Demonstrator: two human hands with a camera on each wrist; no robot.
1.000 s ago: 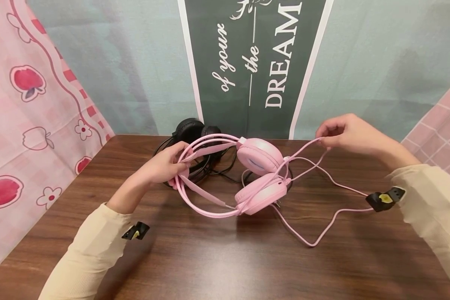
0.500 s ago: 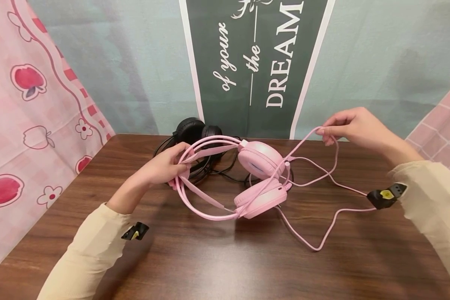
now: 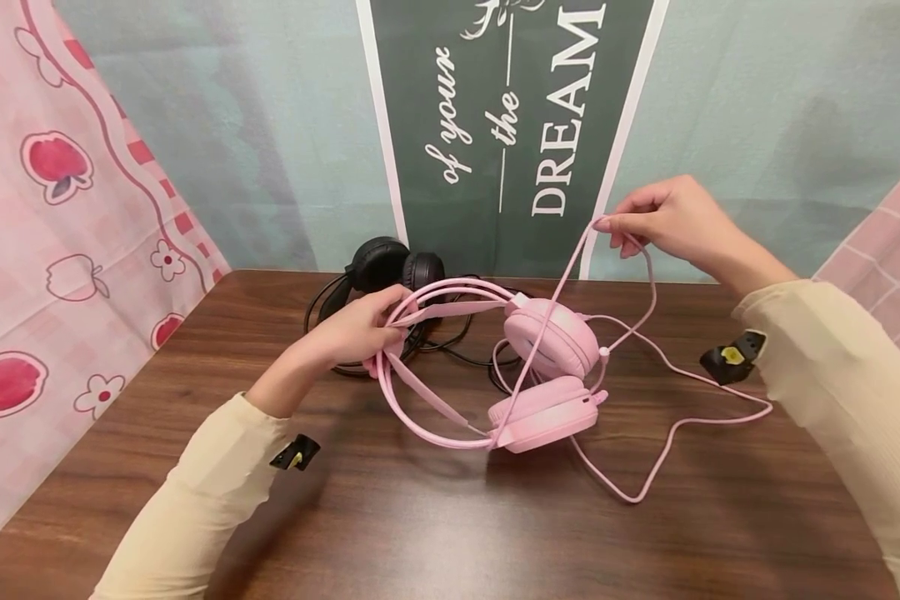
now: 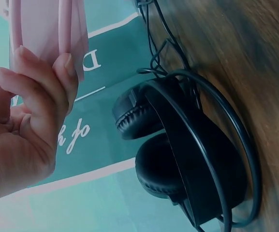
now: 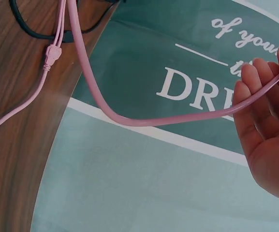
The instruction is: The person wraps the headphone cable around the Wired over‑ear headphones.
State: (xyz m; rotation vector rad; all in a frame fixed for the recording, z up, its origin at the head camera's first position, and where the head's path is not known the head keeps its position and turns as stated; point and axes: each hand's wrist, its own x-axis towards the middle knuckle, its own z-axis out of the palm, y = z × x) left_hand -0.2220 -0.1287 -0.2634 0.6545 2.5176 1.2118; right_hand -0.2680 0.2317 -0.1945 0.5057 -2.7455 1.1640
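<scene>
Currently I'm watching one relation: the pink headset (image 3: pixel 562 346) is lying at seven o'clock from the right hand (image 3: pixel 667 221), and the pink cord (image 5: pixel 144 123) is slanting down from those fingers across its cups (image 3: pixel 551 417). The right fingers and thumb are pinching that cord narrowly, well above the table (image 3: pixel 420 533). The left hand (image 3: pixel 360 329) is gripping the top of the headband (image 4: pixel 40 29), fingers curling round it, with the cups reaching out between three and four o'clock. So the headset's long axis is running roughly nine to three, tipping towards four. I'm finding the left hand nearer the band, the right nearer the cups. I'm not managing to tell whether the cups are touching the table.

A second strand is bowing from the right hand towards the cups, and more cord is looping at four o'clock from them, near the right sleeve (image 3: pixel 832 400). The black headset (image 4: pixel 178 135) is sitting just beyond the left hand; its cable (image 5: pixel 35 35) is trailing behind the cups, and I'm judging it the likeliest snag.
</scene>
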